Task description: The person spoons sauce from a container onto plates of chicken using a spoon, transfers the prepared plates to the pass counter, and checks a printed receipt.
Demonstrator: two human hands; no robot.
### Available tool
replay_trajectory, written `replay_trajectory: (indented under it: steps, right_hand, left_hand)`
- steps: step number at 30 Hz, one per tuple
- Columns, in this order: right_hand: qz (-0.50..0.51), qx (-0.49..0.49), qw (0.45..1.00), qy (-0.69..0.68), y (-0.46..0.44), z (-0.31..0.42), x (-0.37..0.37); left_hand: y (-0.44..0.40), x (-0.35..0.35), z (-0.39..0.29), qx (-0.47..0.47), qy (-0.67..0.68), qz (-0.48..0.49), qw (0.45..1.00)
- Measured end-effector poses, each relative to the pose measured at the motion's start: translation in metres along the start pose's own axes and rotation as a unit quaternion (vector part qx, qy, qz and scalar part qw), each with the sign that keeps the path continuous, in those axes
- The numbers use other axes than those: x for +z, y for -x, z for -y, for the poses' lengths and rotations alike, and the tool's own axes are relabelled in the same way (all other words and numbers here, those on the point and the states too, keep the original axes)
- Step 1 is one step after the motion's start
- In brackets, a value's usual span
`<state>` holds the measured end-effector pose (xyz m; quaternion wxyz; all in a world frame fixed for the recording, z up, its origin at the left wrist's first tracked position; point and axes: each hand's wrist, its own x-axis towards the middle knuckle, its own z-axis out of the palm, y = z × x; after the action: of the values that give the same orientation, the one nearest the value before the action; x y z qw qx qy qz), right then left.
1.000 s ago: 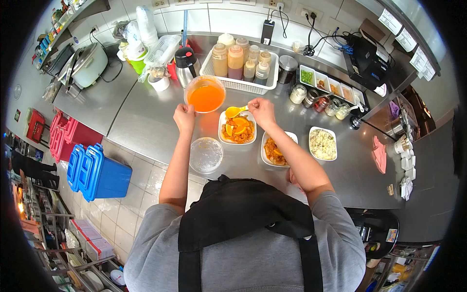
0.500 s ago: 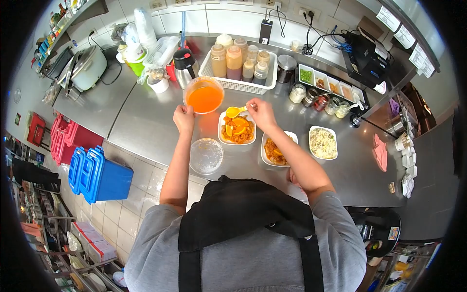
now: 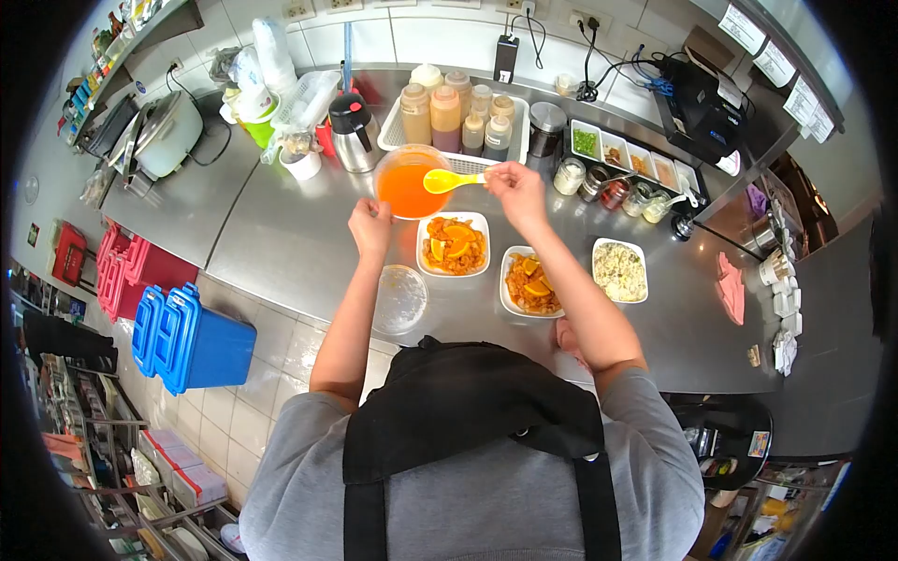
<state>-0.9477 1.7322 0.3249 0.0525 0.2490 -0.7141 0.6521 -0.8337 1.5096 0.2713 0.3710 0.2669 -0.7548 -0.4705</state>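
A round clear tub of orange sauce [image 3: 404, 192] is pinched at its near left edge by my left hand [image 3: 372, 224]. My right hand [image 3: 516, 194] grips the handle of a yellow spoon [image 3: 441, 181], whose bowl is over the right side of the tub. Just below lies a white square dish of orange-glazed food with orange slices [image 3: 454, 245]. A second such dish [image 3: 531, 283] sits to its right, partly behind my right forearm. Farther right is a white dish of pale rice-like food [image 3: 619, 271]. A clear round lid [image 3: 400, 300] lies near the front edge.
A white basket of sauce bottles [image 3: 453, 159], a steel flask [image 3: 352, 136] and a tray of toppings [image 3: 636, 159] with jars stand along the back. A pink cloth [image 3: 730, 290] lies at the right. Blue bins [image 3: 201, 337] stand on the floor at the left.
My right hand has lifted the spoon up from the dish and over the tub. My left hand has moved the tub slightly right.
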Motion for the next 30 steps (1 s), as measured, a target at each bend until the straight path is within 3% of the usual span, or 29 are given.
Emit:
replay_trajectory:
  steps: [5, 8, 10, 13, 17, 23, 25, 30]
  right_hand:
    - [0.013, -0.028, 0.991, 0.133, 0.014, -0.002, 0.019]
    - [0.008, 0.032, 0.997, 0.077, 0.016, -0.016, 0.02]
    - [0.009, 0.207, 0.972, -0.114, 0.015, -0.018, 0.015]
    - [0.024, 0.28, 0.939, -0.196, 0.013, -0.019, 0.003]
    - [0.033, 0.262, 0.946, -0.187, 0.014, -0.009, -0.005]
    - [0.046, 0.158, 0.984, -0.069, 0.029, -0.015, 0.0]
    - [0.063, 0.116, 0.99, 0.041, 0.037, -0.031, 0.01]
    - [0.073, 0.112, 0.983, 0.122, 0.049, -0.03, 0.021]
  left_hand:
    - [0.008, 0.011, -0.015, 0.006, 0.015, 0.026, 1.0]
    - [0.009, 0.013, -0.019, 0.009, 0.007, 0.034, 0.999]
    - [0.01, 0.012, -0.023, -0.006, 0.026, 0.034, 0.999]
    - [0.003, 0.011, -0.01, -0.014, 0.03, 0.023, 0.999]
    - [-0.006, 0.001, 0.009, -0.027, 0.018, -0.009, 0.999]
    - [-0.017, -0.024, 0.042, -0.047, -0.006, -0.035, 0.998]
    - [-0.016, -0.03, 0.043, -0.055, -0.009, -0.042, 0.998]
    - [-0.013, -0.04, 0.046, -0.091, 0.019, -0.063, 0.994]
